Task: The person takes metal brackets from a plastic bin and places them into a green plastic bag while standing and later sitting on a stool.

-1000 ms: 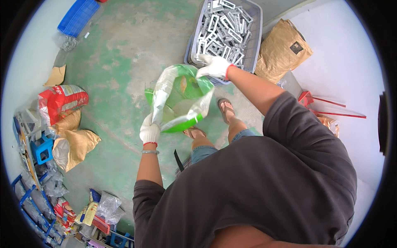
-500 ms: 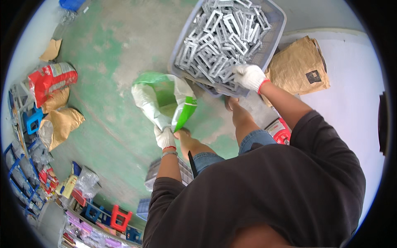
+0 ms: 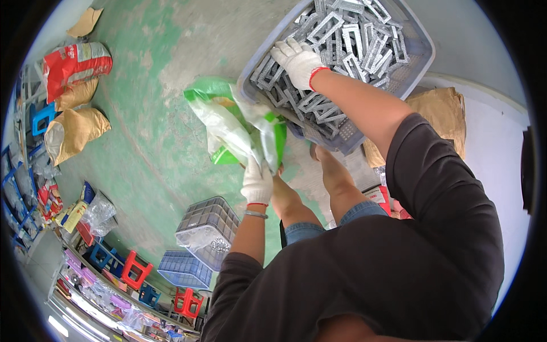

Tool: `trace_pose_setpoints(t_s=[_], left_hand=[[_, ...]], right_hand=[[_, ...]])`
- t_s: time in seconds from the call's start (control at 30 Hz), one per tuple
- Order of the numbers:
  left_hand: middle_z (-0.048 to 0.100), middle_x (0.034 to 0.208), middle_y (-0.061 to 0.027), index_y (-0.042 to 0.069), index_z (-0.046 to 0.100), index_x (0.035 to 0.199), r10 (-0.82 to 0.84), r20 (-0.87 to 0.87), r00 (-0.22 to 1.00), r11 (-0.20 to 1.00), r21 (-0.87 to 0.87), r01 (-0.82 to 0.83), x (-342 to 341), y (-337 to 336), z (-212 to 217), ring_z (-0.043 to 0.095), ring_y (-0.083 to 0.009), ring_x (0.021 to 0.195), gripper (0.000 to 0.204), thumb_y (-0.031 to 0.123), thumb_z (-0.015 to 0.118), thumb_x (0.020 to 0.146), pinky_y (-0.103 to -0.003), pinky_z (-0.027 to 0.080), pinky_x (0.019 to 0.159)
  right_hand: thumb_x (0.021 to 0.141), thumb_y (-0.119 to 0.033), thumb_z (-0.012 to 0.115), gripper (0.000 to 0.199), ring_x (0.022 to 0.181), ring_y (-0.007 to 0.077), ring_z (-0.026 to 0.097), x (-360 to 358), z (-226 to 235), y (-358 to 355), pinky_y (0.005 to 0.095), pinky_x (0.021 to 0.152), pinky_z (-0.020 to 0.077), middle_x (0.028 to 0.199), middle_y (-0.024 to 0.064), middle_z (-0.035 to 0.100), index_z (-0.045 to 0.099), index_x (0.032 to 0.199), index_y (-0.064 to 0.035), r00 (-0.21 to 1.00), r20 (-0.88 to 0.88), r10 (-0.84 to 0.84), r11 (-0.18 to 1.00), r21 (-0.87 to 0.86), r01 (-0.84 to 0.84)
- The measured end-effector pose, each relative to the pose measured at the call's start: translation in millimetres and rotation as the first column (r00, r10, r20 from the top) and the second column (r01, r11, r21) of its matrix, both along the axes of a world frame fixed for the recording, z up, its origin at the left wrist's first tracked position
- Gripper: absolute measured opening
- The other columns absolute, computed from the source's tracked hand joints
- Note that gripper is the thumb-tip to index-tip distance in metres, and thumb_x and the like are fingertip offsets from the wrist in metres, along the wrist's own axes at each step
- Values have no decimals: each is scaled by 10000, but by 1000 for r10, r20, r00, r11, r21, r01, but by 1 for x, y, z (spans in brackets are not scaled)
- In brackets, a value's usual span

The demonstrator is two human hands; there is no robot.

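My left hand [image 3: 257, 181], in a white knitted glove with a red cuff, is closed on the gathered edge of a green and white plastic sack [image 3: 235, 134]. The sack hangs crumpled above the floor beside the crate; its inside is mostly hidden. Up at the right stands a grey plastic crate [image 3: 423, 54], heaped with silver rectangular metal frames [image 3: 345, 48]. Reaching across the crate, my gloved right hand [image 3: 296, 61] rests over the frames near its left edge. Its fingers are stretched out and slightly apart, and no frame shows in them.
A brown paper sack [image 3: 447, 111] lies right of the crate, by the wall. Grey crates [image 3: 208, 219] and a blue crate [image 3: 185, 269] stand at lower left. Along the left side are a red sack [image 3: 78, 67], a brown sack [image 3: 80, 134] and a red stool [image 3: 137, 269].
My right hand has moved from the crate's near right corner to the frames at its left side. The sack in my left hand has tilted and crumpled, its mouth less open. The view has shifted.
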State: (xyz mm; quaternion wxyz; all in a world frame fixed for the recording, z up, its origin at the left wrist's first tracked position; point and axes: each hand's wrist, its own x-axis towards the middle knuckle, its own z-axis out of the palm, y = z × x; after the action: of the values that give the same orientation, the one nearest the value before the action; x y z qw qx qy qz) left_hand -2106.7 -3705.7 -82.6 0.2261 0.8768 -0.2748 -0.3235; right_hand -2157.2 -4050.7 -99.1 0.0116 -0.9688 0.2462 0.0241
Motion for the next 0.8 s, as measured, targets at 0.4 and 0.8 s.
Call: trace_pose_setpoints(t_s=[0.4,0.8], left_hand=[[562,1000,-267,14,407,1358,-128,173,977,987,115,109,-32,27,63,589,-457,879,770,482,703,822,-537,488,712],[559,1131,-278,-22,563,1226,253,81,964,932,246,-265,8,-6,46,548,-452,1069,726,604,595,860,-515,462,875]], right_hand=[[712,-48,680,594,1163,343,581,34,38,-20,415,928,523,1288,172,530,551,1287,-121,925,-366,-102,924,308,224],[791,-74,653,433,1111,336,610,33,27,-13,417,899,534,1237,170,587,591,1219,-94,910,-415,3,985,159,69]])
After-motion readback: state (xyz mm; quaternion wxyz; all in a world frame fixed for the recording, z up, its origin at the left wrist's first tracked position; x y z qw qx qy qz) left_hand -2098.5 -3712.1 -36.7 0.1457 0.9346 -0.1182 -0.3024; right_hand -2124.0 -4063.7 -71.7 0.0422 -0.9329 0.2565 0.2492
